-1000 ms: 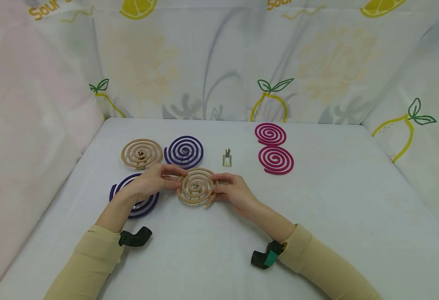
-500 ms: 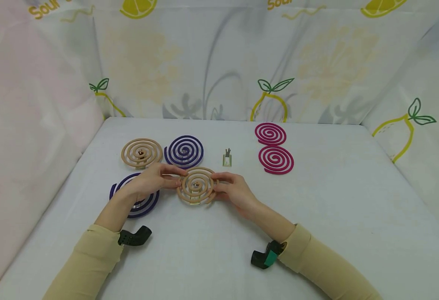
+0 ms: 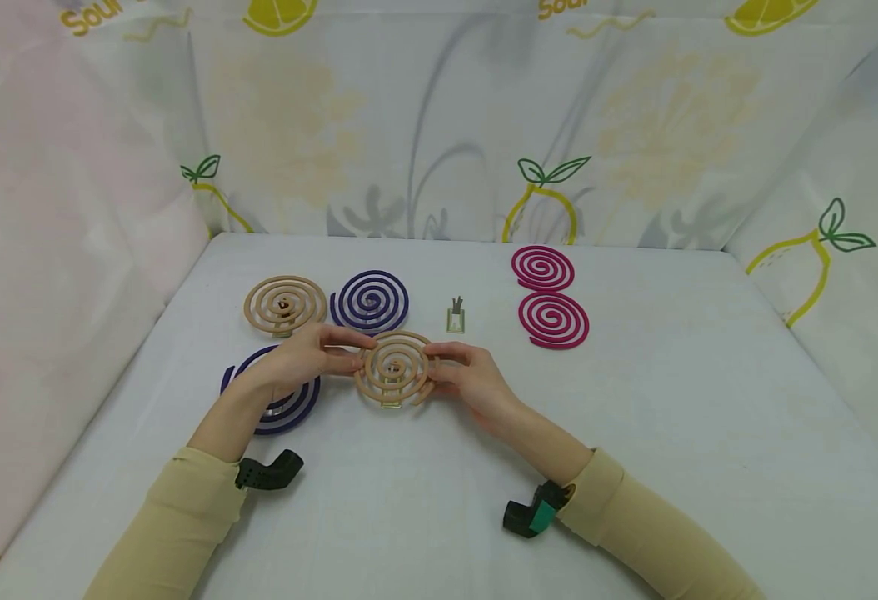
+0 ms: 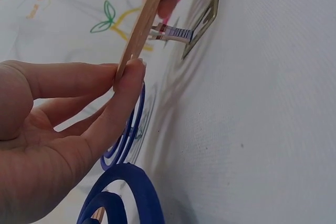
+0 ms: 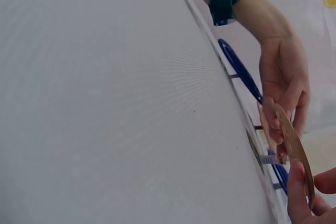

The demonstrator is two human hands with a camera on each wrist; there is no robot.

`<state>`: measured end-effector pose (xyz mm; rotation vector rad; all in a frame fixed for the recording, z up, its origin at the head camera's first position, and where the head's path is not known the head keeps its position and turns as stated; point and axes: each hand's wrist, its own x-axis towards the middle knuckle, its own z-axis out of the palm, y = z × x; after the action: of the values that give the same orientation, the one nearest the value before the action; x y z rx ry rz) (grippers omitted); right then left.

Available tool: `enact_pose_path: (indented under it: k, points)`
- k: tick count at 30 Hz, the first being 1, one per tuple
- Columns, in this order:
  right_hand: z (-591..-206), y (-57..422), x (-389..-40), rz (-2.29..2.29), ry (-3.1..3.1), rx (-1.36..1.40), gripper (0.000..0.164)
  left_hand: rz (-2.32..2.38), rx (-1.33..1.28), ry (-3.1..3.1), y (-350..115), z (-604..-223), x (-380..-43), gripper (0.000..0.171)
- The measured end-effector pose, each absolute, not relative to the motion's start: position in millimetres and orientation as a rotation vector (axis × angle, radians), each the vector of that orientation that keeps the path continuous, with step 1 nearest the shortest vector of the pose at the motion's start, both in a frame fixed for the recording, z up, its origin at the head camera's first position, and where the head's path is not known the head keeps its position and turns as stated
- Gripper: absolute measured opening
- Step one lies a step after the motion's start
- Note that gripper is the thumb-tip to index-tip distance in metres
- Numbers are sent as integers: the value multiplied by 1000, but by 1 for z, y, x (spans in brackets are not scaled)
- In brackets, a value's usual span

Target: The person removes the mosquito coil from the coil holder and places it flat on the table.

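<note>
A tan mosquito coil (image 3: 396,365) is held between both hands, over a small metal coil stand (image 3: 391,405). My left hand (image 3: 311,360) pinches its left edge between thumb and fingers. On the opposite edge, my right hand (image 3: 478,385) grips it the same way. In the left wrist view the coil (image 4: 140,30) is tilted edge-on, and the upright prong of the stand (image 4: 202,24) reaches close to its underside. A dark blue coil (image 3: 306,408) lies partly hidden beneath my left forearm and hand.
Behind my left hand, another tan coil (image 3: 259,307) and a second blue coil (image 3: 370,302) sit on stands. A bare stand (image 3: 456,320) stands to their right. Two pink coils (image 3: 542,267) lie at the back right. Printed cloth hangs behind the table.
The tan coil has risen slightly off the stand, and a little more of the stand's base shows below it. Both hands keep the same grip.
</note>
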<state>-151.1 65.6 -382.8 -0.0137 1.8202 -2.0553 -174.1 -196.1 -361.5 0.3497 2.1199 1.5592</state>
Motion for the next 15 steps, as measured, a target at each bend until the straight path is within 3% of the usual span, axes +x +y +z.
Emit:
enact_pose_path:
  k: [15]
  points:
    - [-378,69,-154,-2077,1845,-13,35,1583,342,2148,-194,-358,-173,43]
